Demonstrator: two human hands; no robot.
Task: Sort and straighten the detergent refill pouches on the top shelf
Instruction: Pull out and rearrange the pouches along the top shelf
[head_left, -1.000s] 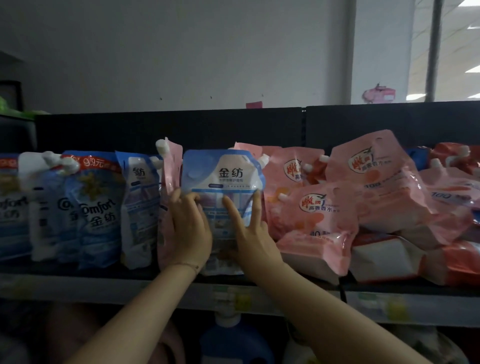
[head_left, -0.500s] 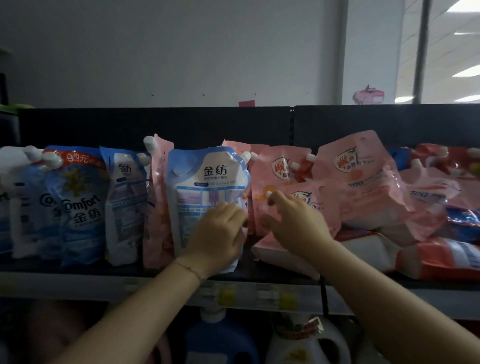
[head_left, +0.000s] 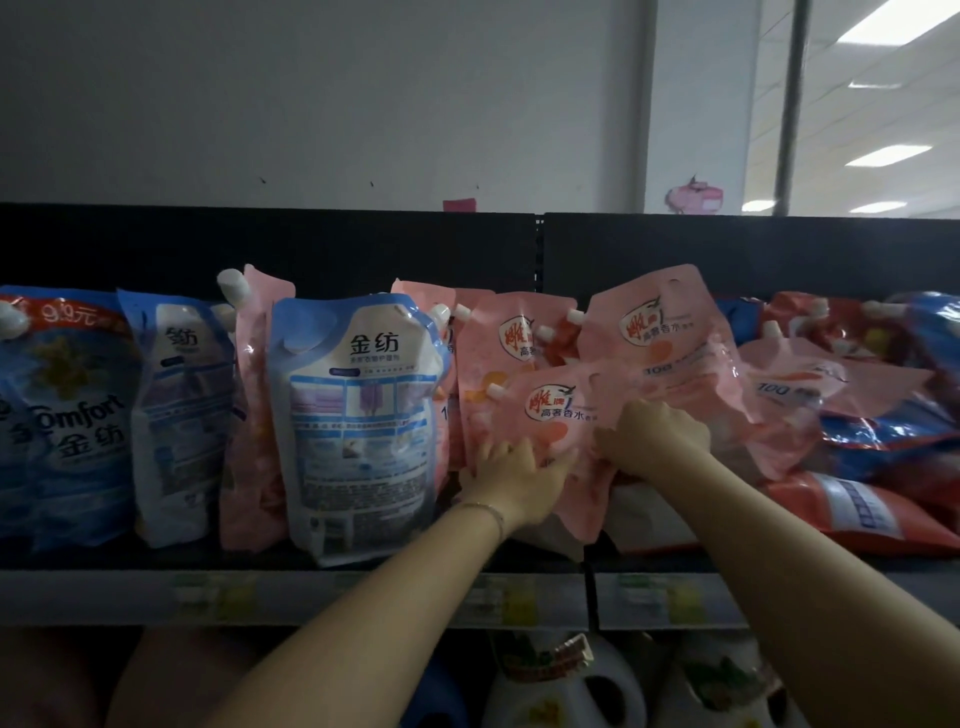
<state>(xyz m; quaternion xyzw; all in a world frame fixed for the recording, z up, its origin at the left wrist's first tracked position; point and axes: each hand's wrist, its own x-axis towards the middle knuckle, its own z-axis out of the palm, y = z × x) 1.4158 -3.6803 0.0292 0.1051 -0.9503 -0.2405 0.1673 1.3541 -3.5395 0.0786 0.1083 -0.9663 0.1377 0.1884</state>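
Head cam: pink pouch (head_left: 556, 410) is mid top shelf (head_left: 311, 597), just R of the upright blue/white pouch (head_left: 358, 415), slumped on the pink pile behind. R hand (head_left: 654, 439) has fingers curled, gripping its R edge. L hand (head_left: 514, 478) is on the lower-L corner, can't tell if pinching or pressing. Best approach imo: lift by both edges, seat base flat, push back in line. Label faces fwd, spout (head_left: 496, 392) upper-L, long axis near-vertical but tilted.

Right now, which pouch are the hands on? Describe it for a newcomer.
On the top shelf, just right of the tall blue-and-white pouch standing at its front edge. The pink pouch there slumps forward, lower than the pink ones behind it, with the left hand and right hand on it.
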